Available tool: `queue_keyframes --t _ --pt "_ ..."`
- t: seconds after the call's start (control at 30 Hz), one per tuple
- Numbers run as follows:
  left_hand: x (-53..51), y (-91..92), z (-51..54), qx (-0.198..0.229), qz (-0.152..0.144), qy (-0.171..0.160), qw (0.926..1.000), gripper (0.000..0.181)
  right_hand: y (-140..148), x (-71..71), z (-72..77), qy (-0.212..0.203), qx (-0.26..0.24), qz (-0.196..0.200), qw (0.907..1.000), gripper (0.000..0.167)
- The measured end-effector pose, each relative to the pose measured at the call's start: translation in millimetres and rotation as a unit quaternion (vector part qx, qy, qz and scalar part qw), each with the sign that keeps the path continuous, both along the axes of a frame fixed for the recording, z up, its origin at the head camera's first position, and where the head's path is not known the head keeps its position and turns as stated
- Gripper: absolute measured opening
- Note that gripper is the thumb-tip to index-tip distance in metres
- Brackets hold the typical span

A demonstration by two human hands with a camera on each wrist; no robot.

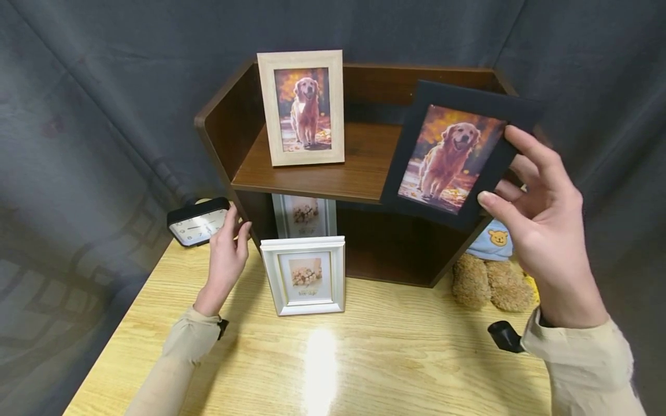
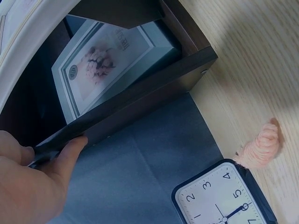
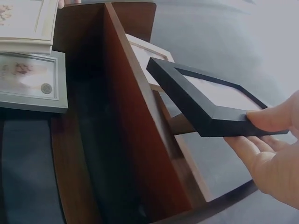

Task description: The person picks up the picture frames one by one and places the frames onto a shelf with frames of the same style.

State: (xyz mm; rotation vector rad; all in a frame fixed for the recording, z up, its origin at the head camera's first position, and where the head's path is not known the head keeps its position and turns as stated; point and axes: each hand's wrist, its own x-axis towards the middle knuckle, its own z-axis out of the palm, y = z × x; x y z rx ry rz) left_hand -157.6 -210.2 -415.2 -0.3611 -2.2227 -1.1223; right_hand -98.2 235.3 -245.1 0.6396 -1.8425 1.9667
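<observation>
Right hand (image 1: 551,214) has the black frame (image 1: 450,159) pinched btwn thumb & fingers by its right edge, tilted midair in front of the shelf's (image 1: 369,156) upper tier, while the left hand (image 1: 227,254) is part-closed w/ thumb & fingers on the shelf's side edge. Frame's prob light, stiff & a bit slippery, front maybe fragile, so imo grip the border, not the pic.

Black clock (image 1: 199,226) and probably a plush bear (image 1: 489,274)
</observation>
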Motion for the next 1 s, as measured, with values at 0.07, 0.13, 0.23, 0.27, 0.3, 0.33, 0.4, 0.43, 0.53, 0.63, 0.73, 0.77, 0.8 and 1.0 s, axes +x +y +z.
queue_keyframes --t 0.07,0.13,0.23,0.27,0.3,0.33,0.4,0.43,0.53,0.63,0.73,0.77,0.8,1.0 --pt "-0.3 0.0 0.0 -0.001 0.000 0.003 1.0000 0.044 -2 -4.1 -0.6 -0.003 0.001 0.000 1.0000 0.075" --pt "-0.8 0.2 -0.2 -0.002 0.002 0.004 1.0000 0.044 -4 -7.8 -1.3 -0.006 0.002 -0.002 1.0000 0.074" --pt "-1.4 0.9 -0.5 -0.002 0.004 0.004 1.0000 0.043 -6 -13.0 -1.8 -0.008 -0.001 -0.006 0.9999 0.073" --pt "-1.5 1.1 -0.7 -0.001 0.003 0.003 1.0000 0.044 -7 -14.8 -2.0 -0.006 -0.004 -0.005 1.0000 0.073" --pt "-1.5 1.1 -1.1 -0.001 0.003 0.003 1.0000 0.043 -8 -16.0 -1.6 -0.005 -0.008 -0.005 0.9999 0.073" --pt "-1.3 1.2 -1.1 -0.001 0.003 0.004 1.0000 0.043 -9 -17.4 -0.8 -0.004 -0.006 -0.009 0.9999 0.073" --pt "-1.4 1.0 -1.6 0.000 0.002 0.006 1.0000 0.043 -11 -19.8 0.2 0.000 -0.012 -0.008 0.9999 0.072" --pt "-1.2 0.8 -1.6 0.000 0.002 0.008 1.0000 0.043 -12 -20.9 0.8 0.003 -0.014 -0.008 0.9999 0.072" --pt "-1.3 0.4 -1.5 -0.002 0.003 0.013 0.9999 0.041 -15 -24.6 2.0 0.012 -0.027 -0.002 0.9996 0.071" --pt "-1.3 0.3 -1.3 -0.004 0.006 0.016 0.9998 0.041 -19 -29.1 3.0 0.020 -0.036 0.000 0.9992 0.070" --pt "-1.3 0.6 -1.3 -0.005 0.008 0.016 0.9998 0.041 -25 -33.3 3.7 0.024 -0.040 -0.010 0.9988 0.069" --pt "-1.3 0.7 -1.4 -0.006 0.008 0.015 0.9998 0.042 -27 -34.9 3.9 0.024 -0.045 -0.016 0.9986 0.068" --pt "-1.5 0.8 -1.7 -0.005 0.008 0.015 0.9998 0.042 -29 -36.5 3.6 0.030 -0.039 -0.025 0.9985 0.068" --pt "-0.9 1.0 -2.3 -0.005 0.009 0.014 0.9999 0.042 -37 -43.8 2.7 0.048 -0.017 -0.066 0.9966 0.068"
